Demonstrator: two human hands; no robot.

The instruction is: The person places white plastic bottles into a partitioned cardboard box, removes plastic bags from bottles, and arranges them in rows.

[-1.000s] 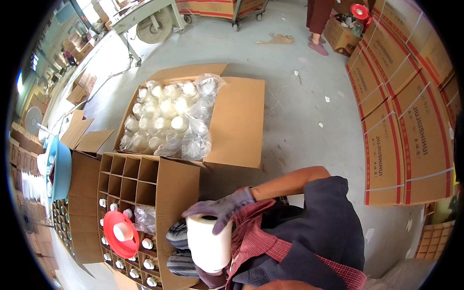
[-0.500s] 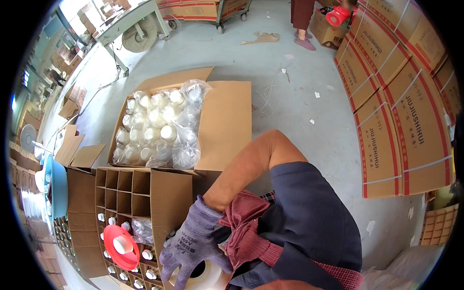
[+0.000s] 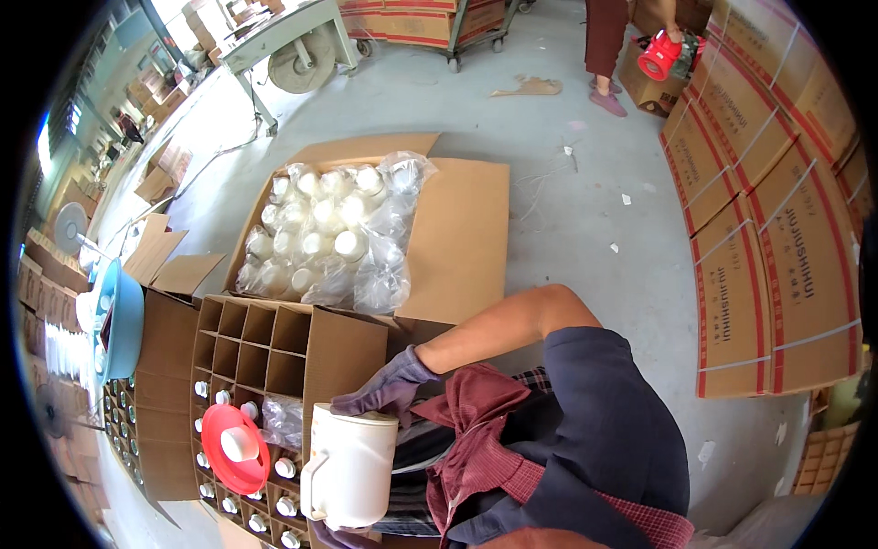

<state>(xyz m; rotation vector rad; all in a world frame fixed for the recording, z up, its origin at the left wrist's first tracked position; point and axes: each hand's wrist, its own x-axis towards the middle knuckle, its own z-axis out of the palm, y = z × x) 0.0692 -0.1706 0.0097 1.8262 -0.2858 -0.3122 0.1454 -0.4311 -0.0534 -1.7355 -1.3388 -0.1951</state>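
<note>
A white plastic jug [image 3: 352, 476] with a side handle lies side-on before me, over the edge of a divided carton [image 3: 343, 352]. My right hand [image 3: 384, 386], in a purple-grey glove, is closed on the jug's upper end. At the picture's lower edge, my gloved left hand [image 3: 343, 538] grips its other end; most of that hand is hidden. Left of the jug, a red round dish [image 3: 217, 446] with a white cup [image 3: 240, 444] in it rests over white-capped bottles [image 3: 285, 468] standing in the carton's cells. A crumpled clear plastic bag [image 3: 282, 421] lies beside the dish.
Beyond stands an open carton [image 3: 460, 242] of bagged white bottles [image 3: 322, 215]. A blue tub [image 3: 125, 320] is at left. Strapped cartons [image 3: 732, 293] are stacked at right. Further off, another person [image 3: 605, 55] stands near a red object [image 3: 658, 57].
The jug has come up and tipped from an end-on view to side-on. My right hand has shifted onto its upper end, and my left hand has come into view. The whole view has shifted.
</note>
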